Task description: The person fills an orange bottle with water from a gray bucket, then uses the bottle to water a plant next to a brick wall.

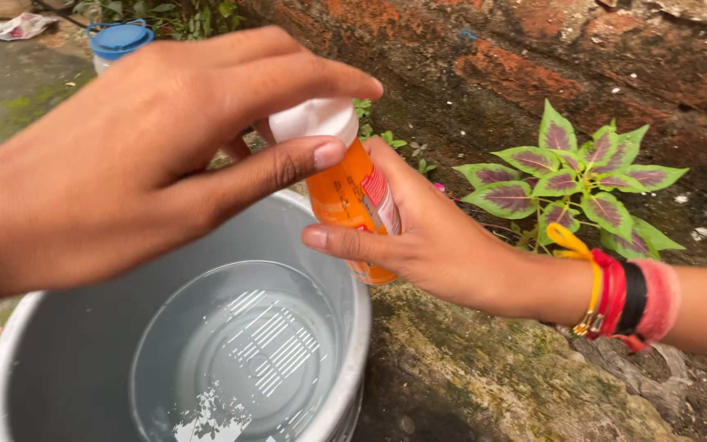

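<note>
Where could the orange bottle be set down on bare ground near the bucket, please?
The mossy stone between the grey bucket and the purple-leaved plant is bare, under the right hand. The bucket holds water. It is crowded above its rim, where the left hand grips the white cap of the orange bottle.

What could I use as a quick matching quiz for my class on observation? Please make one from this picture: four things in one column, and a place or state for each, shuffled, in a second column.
Things
1. orange bottle
2. white cap
3. grey bucket
4. coleus plant

Places or states
A. growing at the foot of the brick wall
B. gripped around its body by the right hand
C. holding clear water
D. pinched by the left hand, on top of the bottle

Pairs: 1-B, 2-D, 3-C, 4-A
</note>
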